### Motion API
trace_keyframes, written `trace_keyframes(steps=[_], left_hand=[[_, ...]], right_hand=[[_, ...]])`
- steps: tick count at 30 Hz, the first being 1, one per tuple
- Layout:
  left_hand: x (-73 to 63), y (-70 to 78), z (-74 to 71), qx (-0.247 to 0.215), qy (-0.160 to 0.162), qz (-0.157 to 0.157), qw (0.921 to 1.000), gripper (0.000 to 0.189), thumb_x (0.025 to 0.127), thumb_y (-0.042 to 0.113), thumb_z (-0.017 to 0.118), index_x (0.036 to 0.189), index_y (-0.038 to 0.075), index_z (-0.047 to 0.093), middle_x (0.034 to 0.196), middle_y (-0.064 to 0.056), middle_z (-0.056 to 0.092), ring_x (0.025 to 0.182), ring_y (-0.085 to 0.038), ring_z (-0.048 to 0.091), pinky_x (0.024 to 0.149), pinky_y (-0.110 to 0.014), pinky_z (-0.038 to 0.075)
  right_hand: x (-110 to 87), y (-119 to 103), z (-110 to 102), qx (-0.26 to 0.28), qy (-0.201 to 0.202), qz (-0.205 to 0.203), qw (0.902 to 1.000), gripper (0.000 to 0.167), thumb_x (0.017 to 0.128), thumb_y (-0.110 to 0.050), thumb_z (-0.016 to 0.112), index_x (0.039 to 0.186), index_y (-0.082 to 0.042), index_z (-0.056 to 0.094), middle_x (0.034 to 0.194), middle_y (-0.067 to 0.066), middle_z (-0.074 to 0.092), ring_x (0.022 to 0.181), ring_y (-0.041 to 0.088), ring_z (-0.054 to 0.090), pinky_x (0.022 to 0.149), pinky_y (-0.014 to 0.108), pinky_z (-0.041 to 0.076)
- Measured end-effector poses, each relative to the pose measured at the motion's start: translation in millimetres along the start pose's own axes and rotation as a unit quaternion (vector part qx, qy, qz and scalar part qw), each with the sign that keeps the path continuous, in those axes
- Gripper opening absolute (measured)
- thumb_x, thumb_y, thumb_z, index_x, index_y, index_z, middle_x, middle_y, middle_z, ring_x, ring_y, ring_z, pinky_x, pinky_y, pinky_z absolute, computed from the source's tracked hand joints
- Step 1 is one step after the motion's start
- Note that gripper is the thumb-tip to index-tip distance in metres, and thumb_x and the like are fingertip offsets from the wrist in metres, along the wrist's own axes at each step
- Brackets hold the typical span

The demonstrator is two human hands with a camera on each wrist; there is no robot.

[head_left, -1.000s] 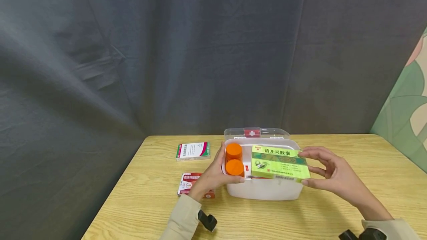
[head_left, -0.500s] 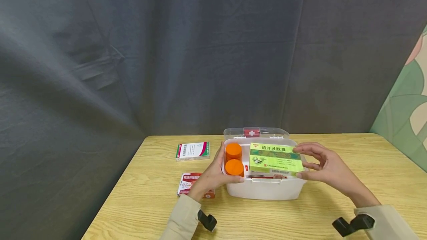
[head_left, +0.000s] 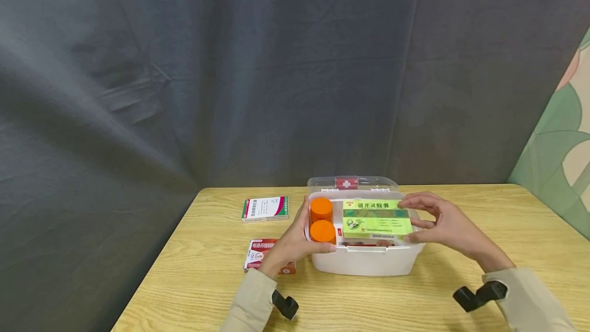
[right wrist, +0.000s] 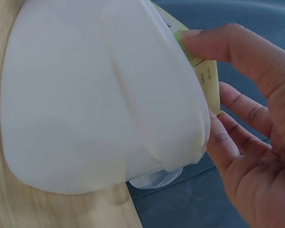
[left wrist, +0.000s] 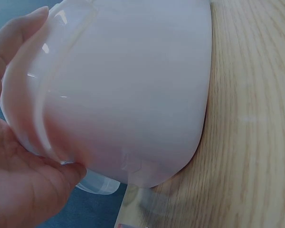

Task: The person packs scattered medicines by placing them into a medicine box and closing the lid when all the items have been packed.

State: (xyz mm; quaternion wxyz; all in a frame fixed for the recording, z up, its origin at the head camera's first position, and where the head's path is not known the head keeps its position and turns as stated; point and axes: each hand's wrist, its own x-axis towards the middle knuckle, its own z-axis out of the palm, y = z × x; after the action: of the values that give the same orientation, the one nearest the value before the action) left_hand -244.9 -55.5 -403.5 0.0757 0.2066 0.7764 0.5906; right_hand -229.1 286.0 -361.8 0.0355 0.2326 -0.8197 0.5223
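Note:
A white plastic first-aid box stands on the table with its clear lid raised at the back. My left hand grips its left end, thumb at the front rim; the left wrist view shows the fingers spread along the wall. Between thumb and fingers, my right hand holds the right end of a green medicine carton, slightly tilted over the opening. In the right wrist view the carton's end shows above the rim. Two orange-capped bottles sit inside at the left.
A red and white medicine carton lies left of the box, partly behind my left wrist. Farther back lies a white carton with green and magenta. A dark curtain hangs behind the table.
My right hand has moved left with the green carton, bringing it farther over the box opening. The left hand stays on the box's left end.

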Motion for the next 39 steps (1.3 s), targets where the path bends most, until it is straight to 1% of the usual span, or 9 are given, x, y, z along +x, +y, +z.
trace_keyframes(steps=[4,9,11,16,20,25,31,36,39], left_hand=[[0.0,0.0,-0.4,0.001,-0.001,0.000,1.0000,0.114,0.078,0.023,0.083,0.155,0.036,0.001,0.161,0.004,0.003,0.143,-0.022,0.017,0.113,-0.056,0.014],[1.3,-1.6,0.2,-0.014,-0.006,0.004,0.9999,0.115,0.078,0.020,0.083,0.156,0.034,0.000,0.161,0.003,0.006,0.141,-0.021,0.022,0.113,-0.054,0.015],[1.8,-2.0,0.5,-0.021,-0.008,0.006,0.9997,0.116,0.077,0.020,0.083,0.156,0.034,-0.001,0.160,0.004,0.008,0.140,-0.020,0.025,0.114,-0.053,0.015],[2.5,-2.3,1.5,-0.025,-0.011,0.008,0.9996,0.115,0.077,0.022,0.083,0.156,0.035,0.000,0.159,0.004,0.011,0.138,-0.019,0.029,0.113,-0.054,0.015],[2.4,-2.2,1.6,-0.020,-0.009,0.007,0.9997,0.114,0.077,0.022,0.083,0.156,0.034,0.001,0.159,0.003,0.010,0.139,-0.021,0.027,0.113,-0.056,0.014],[1.7,-1.8,0.8,-0.011,-0.002,-0.002,0.9999,0.116,0.076,0.023,0.085,0.156,0.036,0.002,0.160,0.004,0.008,0.140,-0.021,0.024,0.113,-0.055,0.014],[1.3,-1.2,1.0,-0.013,-0.003,0.002,0.9999,0.117,0.076,0.022,0.084,0.156,0.033,0.000,0.161,0.003,0.006,0.141,-0.021,0.023,0.113,-0.056,0.013],[0.9,-1.2,0.7,-0.009,-0.005,0.001,0.9999,0.117,0.076,0.024,0.084,0.156,0.034,-0.001,0.161,0.003,0.004,0.142,-0.021,0.022,0.113,-0.055,0.013],[0.3,-0.8,0.6,0.000,-0.001,0.002,1.0000,0.115,0.076,0.025,0.084,0.156,0.035,0.001,0.161,0.004,0.002,0.143,-0.021,0.018,0.113,-0.057,0.012]], right_hand=[[4.2,-2.5,-0.6,-0.010,-0.013,0.008,0.9998,0.060,0.068,-0.007,0.088,0.120,-0.001,0.060,0.129,0.013,0.050,0.115,0.012,0.051,0.086,0.028,0.052],[10.6,-8.6,2.4,-0.022,-0.029,0.015,0.9992,0.058,0.065,-0.008,0.089,0.116,-0.001,0.063,0.128,0.013,0.049,0.117,0.035,0.047,0.085,0.028,0.053],[13.6,-10.1,4.9,-0.021,-0.037,0.013,0.9990,0.057,0.064,-0.007,0.089,0.114,0.000,0.063,0.128,0.014,0.049,0.116,0.039,0.046,0.084,0.029,0.053],[19.5,-10.2,10.1,-0.016,-0.048,0.012,0.9986,0.060,0.061,-0.004,0.090,0.114,0.002,0.061,0.124,0.016,0.051,0.113,0.038,0.049,0.084,0.031,0.054],[22.8,-8.8,11.5,-0.023,-0.055,0.015,0.9981,0.063,0.060,-0.006,0.091,0.115,0.002,0.060,0.122,0.017,0.053,0.114,0.039,0.051,0.083,0.030,0.054],[26.7,-8.9,12.7,-0.048,-0.065,0.018,0.9965,0.062,0.061,-0.010,0.092,0.114,0.000,0.061,0.122,0.016,0.053,0.113,0.039,0.053,0.082,0.031,0.054],[29.2,-10.6,15.0,-0.097,-0.068,0.014,0.9928,0.064,0.059,-0.013,0.092,0.114,-0.001,0.062,0.118,0.013,0.056,0.111,0.036,0.054,0.080,0.030,0.055],[33.3,-13.1,14.5,-0.118,-0.089,0.013,0.9889,0.070,0.060,-0.015,0.091,0.121,0.002,0.060,0.123,0.017,0.055,0.114,0.041,0.053,0.080,0.032,0.056],[36.9,-15.4,14.0,-0.122,-0.107,0.030,0.9864,0.073,0.062,-0.013,0.090,0.125,0.003,0.058,0.127,0.018,0.053,0.116,0.043,0.051,0.083,0.036,0.055]])
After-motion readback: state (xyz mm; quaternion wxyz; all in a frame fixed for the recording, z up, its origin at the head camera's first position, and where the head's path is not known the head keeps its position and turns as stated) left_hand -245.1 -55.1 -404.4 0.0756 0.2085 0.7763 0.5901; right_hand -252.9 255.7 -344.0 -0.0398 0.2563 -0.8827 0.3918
